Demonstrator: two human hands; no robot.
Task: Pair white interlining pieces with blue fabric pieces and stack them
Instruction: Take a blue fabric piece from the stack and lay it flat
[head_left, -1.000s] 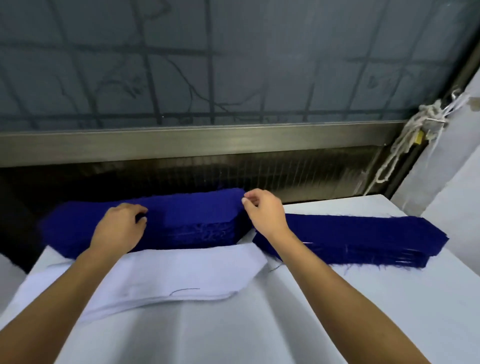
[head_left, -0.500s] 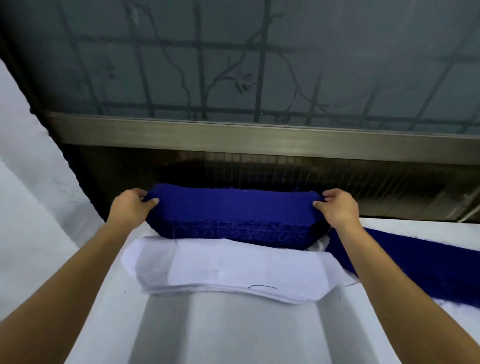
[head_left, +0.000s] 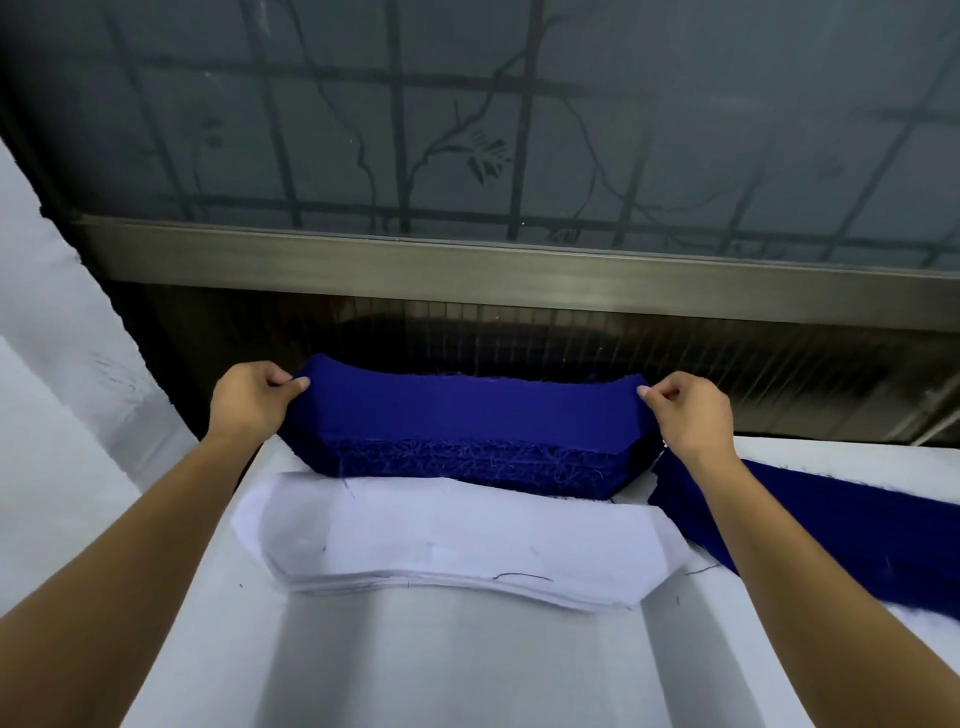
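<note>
A thick stack of blue fabric pieces (head_left: 467, 457) lies at the far edge of the white table (head_left: 467, 670). Its top blue piece (head_left: 467, 410) is lifted at both ends. My left hand (head_left: 249, 400) pinches the left end of that piece and my right hand (head_left: 691, 415) pinches the right end. In front of the blue stack lies a stack of white interlining pieces (head_left: 457, 540), flat and untouched. A second stack of blue fabric (head_left: 831, 530) stretches off to the right, partly under my right forearm.
A metal window sill (head_left: 467, 270) and a frosted barred window (head_left: 467, 114) rise behind the table. White cloth or a wall (head_left: 57, 415) fills the left side. The near part of the table is bare white surface.
My hands moved apart from the top of the blue stack to its two ends and now pinch the top piece, whose ends have lifted. The view has turned left.
</note>
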